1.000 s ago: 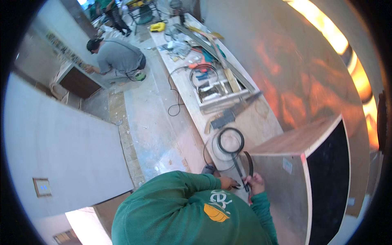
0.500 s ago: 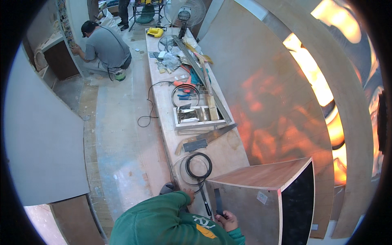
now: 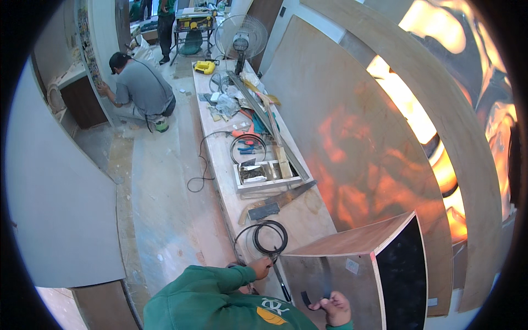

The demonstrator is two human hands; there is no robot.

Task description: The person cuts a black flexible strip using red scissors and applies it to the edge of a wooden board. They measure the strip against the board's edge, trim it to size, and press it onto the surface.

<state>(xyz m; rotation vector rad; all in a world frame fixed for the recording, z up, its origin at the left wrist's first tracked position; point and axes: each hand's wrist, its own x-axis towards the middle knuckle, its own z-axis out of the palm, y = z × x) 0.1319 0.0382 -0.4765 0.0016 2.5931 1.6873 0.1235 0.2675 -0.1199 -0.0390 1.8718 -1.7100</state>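
Right hand (image 3: 336, 309) in front of the wooden box (image 3: 352, 286), pinching a bent dark strip (image 3: 306, 298).
Half a second ago I saw that strip standing nearly straight; now it curls from the fingers, and the hand is closer to the box's red-marked corner. The left hand (image 3: 260, 268) is beside the tail of the black coil (image 3: 285, 237) on the table (image 3: 308, 220); I can't tell whether it grips anything. Beyond, the tray (image 3: 269, 187) holds small things I can't make out, a wood piece (image 3: 283, 162) lying across it. A person in grey (image 3: 144, 88) crouches on the floor (image 3: 165, 220).
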